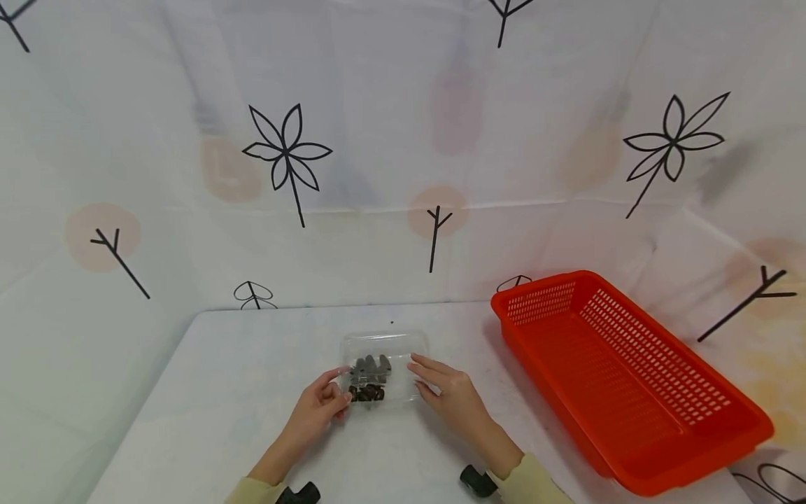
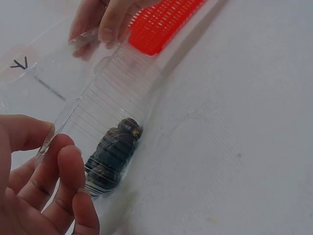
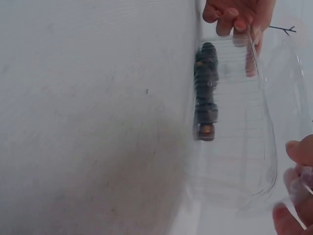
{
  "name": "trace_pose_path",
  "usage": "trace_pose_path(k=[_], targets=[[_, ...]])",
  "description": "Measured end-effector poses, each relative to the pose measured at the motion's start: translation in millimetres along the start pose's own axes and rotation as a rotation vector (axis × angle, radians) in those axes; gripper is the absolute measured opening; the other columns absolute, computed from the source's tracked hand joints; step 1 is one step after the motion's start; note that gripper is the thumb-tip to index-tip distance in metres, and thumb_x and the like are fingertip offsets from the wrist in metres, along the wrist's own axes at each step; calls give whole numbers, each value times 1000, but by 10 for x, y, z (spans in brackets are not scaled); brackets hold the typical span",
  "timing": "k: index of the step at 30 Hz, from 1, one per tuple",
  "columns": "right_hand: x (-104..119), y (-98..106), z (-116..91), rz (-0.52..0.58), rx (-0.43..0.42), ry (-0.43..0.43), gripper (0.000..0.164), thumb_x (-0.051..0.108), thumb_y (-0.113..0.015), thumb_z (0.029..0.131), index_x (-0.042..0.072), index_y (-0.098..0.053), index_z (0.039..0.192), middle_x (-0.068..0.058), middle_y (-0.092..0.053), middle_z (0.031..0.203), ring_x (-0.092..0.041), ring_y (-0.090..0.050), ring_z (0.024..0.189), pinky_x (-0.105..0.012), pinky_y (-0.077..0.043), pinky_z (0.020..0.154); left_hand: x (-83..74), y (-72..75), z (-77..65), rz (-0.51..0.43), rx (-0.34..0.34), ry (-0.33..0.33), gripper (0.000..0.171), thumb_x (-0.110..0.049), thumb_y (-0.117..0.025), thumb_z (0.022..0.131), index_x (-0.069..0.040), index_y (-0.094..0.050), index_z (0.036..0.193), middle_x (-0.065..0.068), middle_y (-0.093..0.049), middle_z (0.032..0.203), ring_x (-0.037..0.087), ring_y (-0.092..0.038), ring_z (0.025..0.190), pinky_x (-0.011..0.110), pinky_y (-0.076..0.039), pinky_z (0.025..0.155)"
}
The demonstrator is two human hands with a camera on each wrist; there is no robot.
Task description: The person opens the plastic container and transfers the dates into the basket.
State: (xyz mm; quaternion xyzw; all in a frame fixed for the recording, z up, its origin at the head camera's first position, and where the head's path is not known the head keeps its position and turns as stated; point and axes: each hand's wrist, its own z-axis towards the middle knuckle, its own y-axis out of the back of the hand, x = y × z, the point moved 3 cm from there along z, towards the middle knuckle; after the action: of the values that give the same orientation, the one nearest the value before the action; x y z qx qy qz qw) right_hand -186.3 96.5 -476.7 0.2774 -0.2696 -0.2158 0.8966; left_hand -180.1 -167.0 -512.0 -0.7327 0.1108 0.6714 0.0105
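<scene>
A clear plastic box [image 1: 399, 388] with a see-through lid [image 1: 384, 341] sits in front of me. Inside, on its left side, lie several small dark pieces [image 1: 366, 392], brown and grey; their kind is not plain. My left hand [image 1: 317, 406] pinches the box's left rim between thumb and index finger, its other fingers curled by the wall. On the opposite side my right hand [image 1: 456, 399] holds the lid's edge between thumb and fingers, as the left wrist view shows. In that view the dark pieces [image 2: 112, 154] are bunched at the near end, behind ribbed plastic.
To the right, a large red plastic basket [image 1: 607, 462] with perforated walls stands at the table's edge. The white table [image 1: 220, 399] runs back to a hanging cloth [image 1: 378, 266] printed with leaves and twigs. Dark wrist devices [image 1: 478, 481] sit at both sleeves.
</scene>
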Motion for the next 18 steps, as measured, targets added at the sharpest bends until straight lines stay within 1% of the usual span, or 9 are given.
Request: trace_pose_path(k=[3,5,8,10,12,13,15,16,18], targets=[[7,12,19,-16,-30,5,55,-9,-86,69,4,-72,120,-13,-64,130,-27,-64,115,-28,-50,88,-5,-9,1,-1,10,-3,51,-3,-65,95,-3,-48,144,7,-57,78,21,-58,69,31,-51,66],[6,30,43,-25,-55,-22,59,-8,-86,70,3,-69,125,-14,-60,135,-29,-58,123,-30,-47,93,-7,-7,4,-1,14,-5,52,-3,-65,95,-3,-48,144,7,-57,77,20,-58,68,31,-51,66],[-21,52,59,-42,-70,-128,74,-4,-86,72,4,-57,140,-14,-52,144,-29,-51,131,-33,-42,99,-6,-1,8,-4,20,-10,52,-2,-65,95,-2,-47,144,7,-57,76,19,-57,66,31,-51,66],[-48,58,54,-42,-74,-221,85,-1,-86,74,6,-46,149,-13,-48,148,-29,-49,133,-37,-41,101,-7,3,11,-4,23,-16,53,-2,-66,95,-2,-47,144,8,-57,76,19,-57,66,30,-51,66],[-81,50,34,-30,-67,-316,92,1,-85,76,8,-37,154,-13,-47,150,-29,-48,133,-40,-40,101,-8,4,16,-6,27,-25,54,-3,-66,95,-2,-47,145,8,-57,76,19,-57,66,30,-50,66],[-98,41,19,-24,-62,-353,93,2,-85,77,7,-35,155,-13,-47,149,-29,-49,133,-42,-41,101,-5,6,20,-7,29,-28,54,-4,-66,95,-2,-47,145,8,-58,76,19,-57,66,30,-51,66],[-122,17,-11,-2,-50,-394,88,3,-84,79,5,-37,153,-15,-48,148,-31,-50,132,-45,-42,100,3,12,25,-5,32,-35,54,-5,-66,95,-1,-46,145,8,-59,76,20,-58,67,31,-51,66],[-134,2,-29,11,-40,-404,83,3,-83,79,3,-41,151,-15,-49,147,-31,-51,131,-45,-42,100,4,14,25,-4,33,-35,54,-5,-67,95,-1,-46,145,8,-59,77,20,-58,67,31,-51,66],[-148,-24,-61,44,-21,-395,69,3,-82,80,0,-52,142,-17,-52,143,-33,-53,128,-46,-44,97,7,20,28,-1,39,-31,54,-7,-68,95,-1,-47,144,8,-60,77,20,-58,68,31,-51,65]])
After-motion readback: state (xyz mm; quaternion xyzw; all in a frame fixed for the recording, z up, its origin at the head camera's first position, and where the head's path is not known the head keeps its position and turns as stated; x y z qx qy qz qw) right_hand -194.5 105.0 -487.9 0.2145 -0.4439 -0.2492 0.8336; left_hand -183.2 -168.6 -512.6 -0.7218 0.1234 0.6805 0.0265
